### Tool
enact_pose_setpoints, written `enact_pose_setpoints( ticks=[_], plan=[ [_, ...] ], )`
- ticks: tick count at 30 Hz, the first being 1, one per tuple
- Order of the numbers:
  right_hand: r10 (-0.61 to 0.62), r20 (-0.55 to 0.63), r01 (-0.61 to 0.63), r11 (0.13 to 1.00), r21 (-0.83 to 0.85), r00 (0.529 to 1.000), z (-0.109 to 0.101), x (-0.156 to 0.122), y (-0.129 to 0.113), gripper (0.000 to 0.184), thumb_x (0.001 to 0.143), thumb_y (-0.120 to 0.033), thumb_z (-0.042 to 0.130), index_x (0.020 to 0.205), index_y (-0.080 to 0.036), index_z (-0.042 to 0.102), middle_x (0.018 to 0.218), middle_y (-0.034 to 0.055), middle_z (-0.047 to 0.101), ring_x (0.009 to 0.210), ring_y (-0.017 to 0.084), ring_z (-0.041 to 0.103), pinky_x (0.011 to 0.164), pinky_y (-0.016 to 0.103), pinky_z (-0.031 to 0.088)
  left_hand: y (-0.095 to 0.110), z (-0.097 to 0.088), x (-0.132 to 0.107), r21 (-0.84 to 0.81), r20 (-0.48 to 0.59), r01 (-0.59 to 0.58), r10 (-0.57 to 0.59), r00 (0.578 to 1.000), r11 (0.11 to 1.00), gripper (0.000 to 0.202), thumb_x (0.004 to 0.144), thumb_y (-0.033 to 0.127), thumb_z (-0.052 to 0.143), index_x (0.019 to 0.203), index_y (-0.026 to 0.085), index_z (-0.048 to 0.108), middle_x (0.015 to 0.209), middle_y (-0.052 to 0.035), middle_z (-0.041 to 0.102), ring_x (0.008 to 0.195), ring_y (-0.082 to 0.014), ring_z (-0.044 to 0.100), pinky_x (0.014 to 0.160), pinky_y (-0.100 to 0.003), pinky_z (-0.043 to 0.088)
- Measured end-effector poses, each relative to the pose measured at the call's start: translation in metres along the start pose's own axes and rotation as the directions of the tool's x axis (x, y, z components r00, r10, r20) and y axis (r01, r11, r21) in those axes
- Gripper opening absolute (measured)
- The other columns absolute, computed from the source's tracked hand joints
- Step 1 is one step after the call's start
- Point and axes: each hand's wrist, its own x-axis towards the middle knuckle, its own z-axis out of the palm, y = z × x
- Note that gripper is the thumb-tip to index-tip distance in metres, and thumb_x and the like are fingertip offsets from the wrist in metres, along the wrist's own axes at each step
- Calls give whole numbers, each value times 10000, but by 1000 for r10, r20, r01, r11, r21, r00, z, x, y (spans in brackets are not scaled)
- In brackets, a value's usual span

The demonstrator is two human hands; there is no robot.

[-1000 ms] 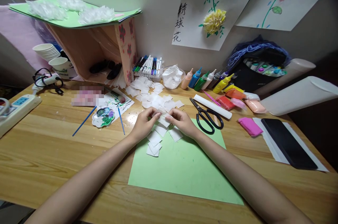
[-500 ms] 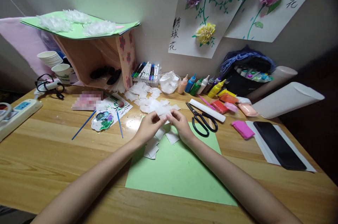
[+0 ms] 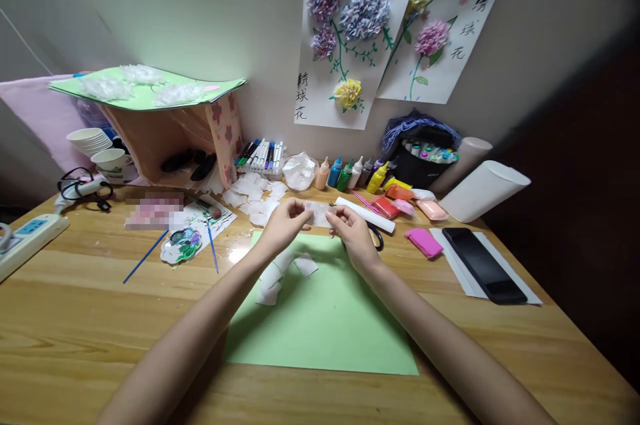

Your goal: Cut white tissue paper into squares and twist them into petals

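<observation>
A small piece of thin white tissue paper (image 3: 319, 214) is stretched between my two hands, above the far edge of a green sheet of paper (image 3: 330, 318). My left hand (image 3: 289, 223) pinches its left side between thumb and fingers. On the opposite side, my right hand (image 3: 350, 227) pinches it the same way. Several cut white paper squares (image 3: 270, 283) lie on the green sheet near my left wrist, and one more square (image 3: 306, 265) lies just below the hands. Beyond my left hand is a pile of white paper pieces (image 3: 257, 195). My right hand partly hides black-handled scissors (image 3: 378, 237).
A white paper roll (image 3: 367, 215) lies right of my hands, before several paint bottles (image 3: 345, 175). Bright clay packets (image 3: 424, 243) and a phone (image 3: 483, 265) are farther right. At left are a paint palette (image 3: 181, 246), brushes (image 3: 146, 256) and a power strip (image 3: 33, 238).
My hands have moved apart, and the white paper between them now shows spread out. The camera view has shifted up and to the right.
</observation>
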Motion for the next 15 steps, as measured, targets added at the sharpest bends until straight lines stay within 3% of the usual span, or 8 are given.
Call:
enact_pose_setpoints(
  ticks=[4,8,9,11,13,15],
  plan=[
    [-26,-51,24,999,-34,998,-12,1,-1,330,696,-463,654,809,-182,525,720,-5,521,576,101,459,502,227,414,-5,19,10,35,-6,-28,28,1000,999,314,704,416,639,660,138,501,616,15,480,588,-102,496,547,-274,540],
    [-10,-25,2,947,-321,1000,-42,13,-6,323,786,-514,511,828,-194,512,708,4,552,562,120,496,488,239,384,-9,19,23,135,-69,-108,118,991,985,305,711,417,623,643,134,532,565,26,472,543,-95,481,539,-241,496],
    [-12,-14,4,884,-467,1000,-52,16,-7,303,815,-494,475,789,-195,516,724,17,575,585,129,514,497,241,375,-9,17,27,164,-86,-122,138,987,979,300,711,415,619,641,134,541,558,27,474,537,-95,475,535,-233,477],
    [26,3,-14,618,-786,1000,-67,18,-9,265,766,-420,576,651,-192,505,658,37,579,608,155,529,507,253,340,-8,12,32,216,-119,-144,172,978,966,307,713,417,616,610,141,531,541,30,462,529,-95,457,522,-218,437],
    [128,-43,-87,354,-931,991,-74,17,-9,276,685,-379,672,600,-191,489,642,76,599,619,193,559,511,272,327,-6,9,35,251,-144,-161,201,969,955,319,723,418,607,582,149,510,533,30,448,531,-98,448,513,-210,398],
    [169,-83,-118,214,-970,982,-71,14,-5,237,653,-320,698,637,-185,504,709,126,632,665,235,594,532,290,341,-3,6,36,282,-167,-179,232,958,943,321,743,412,588,573,155,494,536,30,435,535,-98,433,508,-206,358]
  ],
)
